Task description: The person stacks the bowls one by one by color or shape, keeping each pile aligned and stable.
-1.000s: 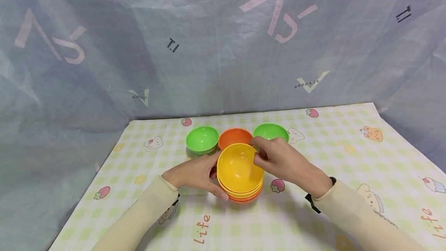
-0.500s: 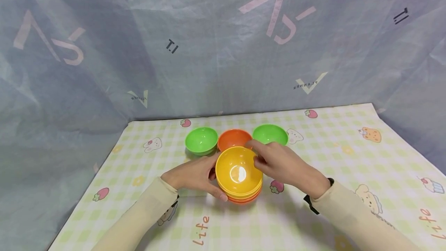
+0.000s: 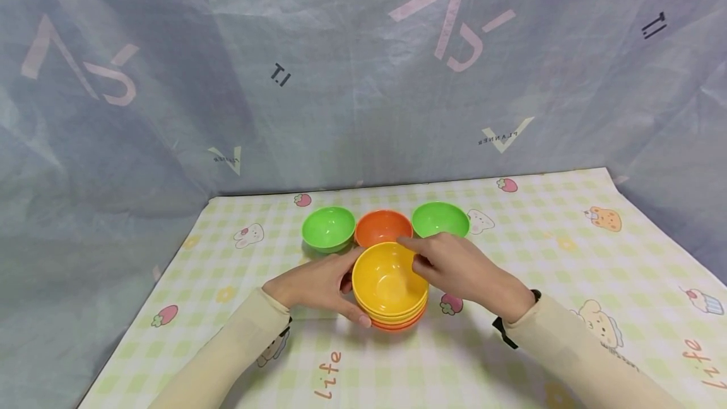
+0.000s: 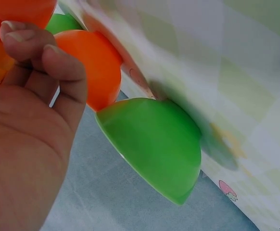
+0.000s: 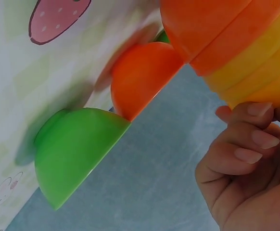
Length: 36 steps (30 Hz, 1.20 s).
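In the head view a stack of nested bowls sits between the two hands, with a yellow bowl on top and orange bowls at the bottom. My left hand grips the stack from the left, thumb at its near side and fingers round the far side. At the right rim of the top yellow bowl, my right hand pinches with the thumb inside and the index finger extended along the far edge. The right wrist view shows the other fingers curled, close to the yellow rims.
Behind the stack stand a green bowl, an orange bowl and another green bowl, side by side and upright. A checked cloth with printed cartoons covers the table. A grey-blue curtain hangs behind.
The top yellow bowl's far rim has dropped slightly. My right index finger has shifted a little left and nearer. My left hand keeps its grip on the stack.
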### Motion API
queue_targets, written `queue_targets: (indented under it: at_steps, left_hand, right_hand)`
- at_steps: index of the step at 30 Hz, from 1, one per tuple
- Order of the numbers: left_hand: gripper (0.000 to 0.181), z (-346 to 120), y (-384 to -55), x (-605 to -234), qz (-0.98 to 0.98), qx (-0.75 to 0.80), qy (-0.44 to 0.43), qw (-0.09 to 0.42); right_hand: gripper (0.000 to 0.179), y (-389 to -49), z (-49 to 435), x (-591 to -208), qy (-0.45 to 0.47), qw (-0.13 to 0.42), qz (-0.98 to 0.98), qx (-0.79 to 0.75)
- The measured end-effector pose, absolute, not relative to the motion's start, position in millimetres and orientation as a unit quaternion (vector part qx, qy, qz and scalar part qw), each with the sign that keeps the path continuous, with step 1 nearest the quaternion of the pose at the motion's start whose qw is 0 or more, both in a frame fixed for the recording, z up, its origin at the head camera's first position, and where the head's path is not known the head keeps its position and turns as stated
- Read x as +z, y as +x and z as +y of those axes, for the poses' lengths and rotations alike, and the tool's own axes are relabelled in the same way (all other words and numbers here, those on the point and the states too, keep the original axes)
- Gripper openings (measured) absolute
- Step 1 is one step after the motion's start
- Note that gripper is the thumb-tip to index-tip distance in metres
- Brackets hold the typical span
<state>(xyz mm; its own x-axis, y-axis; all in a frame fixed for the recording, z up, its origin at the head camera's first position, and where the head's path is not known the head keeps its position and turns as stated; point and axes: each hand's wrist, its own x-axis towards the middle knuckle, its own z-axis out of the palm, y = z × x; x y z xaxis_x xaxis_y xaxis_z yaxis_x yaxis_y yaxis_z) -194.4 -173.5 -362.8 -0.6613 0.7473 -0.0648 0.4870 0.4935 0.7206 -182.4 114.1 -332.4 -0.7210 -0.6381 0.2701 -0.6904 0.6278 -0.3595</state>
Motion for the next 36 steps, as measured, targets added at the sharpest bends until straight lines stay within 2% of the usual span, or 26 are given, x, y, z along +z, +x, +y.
queue_targets:
  at_steps: [20, 24, 29, 36]
  left_hand:
    - [0.088, -173.5, -193.6, -360.7, 0.844, 0.342, 0.365, 0.192]
    - [0.089, -173.6, -194.5, -361.7, 0.843, 0.344, 0.367, 0.193]
    - [0.090, -173.7, -194.7, -362.2, 0.843, 0.344, 0.365, 0.192]
    - [0.091, -174.1, -196.2, -363.9, 0.847, 0.343, 0.362, 0.186]
  right_hand:
    - [0.039, -181.4, 115.2, -330.9, 0.359, 0.021, -0.905, 0.229]
    - [0.028, -180.8, 121.6, -328.4, 0.353, 0.009, -0.905, 0.239]
    - [0.024, -185.4, 134.9, -325.0, 0.333, 0.010, -0.909, 0.251]
    - [0.035, -202.4, 160.3, -317.4, 0.290, 0.032, -0.923, 0.252]
